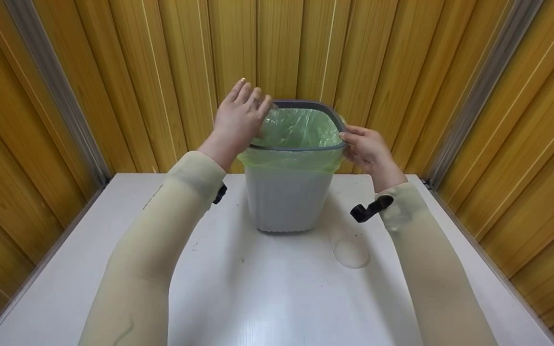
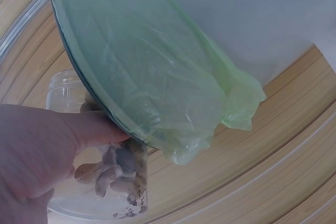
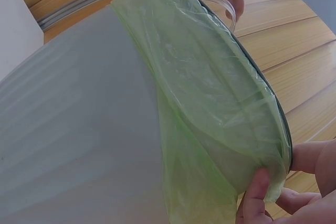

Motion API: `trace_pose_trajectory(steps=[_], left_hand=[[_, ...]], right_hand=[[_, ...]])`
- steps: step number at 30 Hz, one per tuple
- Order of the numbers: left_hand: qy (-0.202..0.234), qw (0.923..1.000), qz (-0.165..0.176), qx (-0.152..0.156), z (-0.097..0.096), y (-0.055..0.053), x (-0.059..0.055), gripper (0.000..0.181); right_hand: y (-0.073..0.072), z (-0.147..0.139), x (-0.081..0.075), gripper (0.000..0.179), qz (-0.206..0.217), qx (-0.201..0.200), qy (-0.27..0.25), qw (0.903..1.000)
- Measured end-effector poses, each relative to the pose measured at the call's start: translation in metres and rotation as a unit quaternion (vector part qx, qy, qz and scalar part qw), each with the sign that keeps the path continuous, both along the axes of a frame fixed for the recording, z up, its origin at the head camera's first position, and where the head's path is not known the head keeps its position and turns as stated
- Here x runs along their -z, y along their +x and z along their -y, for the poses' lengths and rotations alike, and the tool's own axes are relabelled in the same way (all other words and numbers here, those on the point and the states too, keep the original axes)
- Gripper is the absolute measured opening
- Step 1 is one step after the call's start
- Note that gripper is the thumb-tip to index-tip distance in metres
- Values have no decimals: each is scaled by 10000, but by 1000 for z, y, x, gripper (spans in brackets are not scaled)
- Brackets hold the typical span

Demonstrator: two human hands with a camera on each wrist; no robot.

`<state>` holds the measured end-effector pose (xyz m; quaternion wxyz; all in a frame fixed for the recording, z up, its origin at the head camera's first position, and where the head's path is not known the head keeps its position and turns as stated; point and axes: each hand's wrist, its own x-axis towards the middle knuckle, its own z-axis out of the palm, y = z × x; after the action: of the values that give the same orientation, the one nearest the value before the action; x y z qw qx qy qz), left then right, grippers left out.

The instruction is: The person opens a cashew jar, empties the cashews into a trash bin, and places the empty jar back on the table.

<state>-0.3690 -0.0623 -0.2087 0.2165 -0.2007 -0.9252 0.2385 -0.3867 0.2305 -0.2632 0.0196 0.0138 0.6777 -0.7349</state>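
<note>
A light grey trash bin stands upright, with a dark rim and a green plastic bag lining it and folded over the outside. At its left edge my left hand grips a clear plastic jar, tilted over the bin's opening. Through the jar's wall show blurred grey-brown shapes and dark specks; I cannot tell what they are. My right hand pinches the rim on the right, with fingers against the bag's outer fold.
A clear round disc lies on the white table, in front and to the right of the bin. Wood-patterned panels enclose the table at the back and both sides. A black camera mount sits on the right wrist.
</note>
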Motion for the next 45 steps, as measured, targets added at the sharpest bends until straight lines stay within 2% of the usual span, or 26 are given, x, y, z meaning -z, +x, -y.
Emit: trace_pose_trajectory(steps=[7, 14, 27, 36, 40, 45], left_hand=[[-80, 10000, 52, 21, -1, 0, -1, 78], [-147, 9997, -59, 188, -2, -1, 2, 74], [-702, 9963, -274, 414, -8, -2, 9, 72], [-935, 9940, -371, 418, -8, -3, 12, 71], [-930, 9939, -377, 451, -8, -3, 12, 72], [-717, 9954, -347, 525, -7, -3, 13, 72]], right_hand=[[0, -2, 0, 57, -43, -15, 24, 10000], [0, -2, 0, 55, -52, -30, -38, 10000], [2, -1, 0, 56, 58, 34, 34, 10000], [-1, 1, 0, 56, 28, 12, 36, 10000], [-2, 1, 1, 54, 59, 99, 32, 9999], [-2, 1, 2, 55, 39, 99, 175, 9998]])
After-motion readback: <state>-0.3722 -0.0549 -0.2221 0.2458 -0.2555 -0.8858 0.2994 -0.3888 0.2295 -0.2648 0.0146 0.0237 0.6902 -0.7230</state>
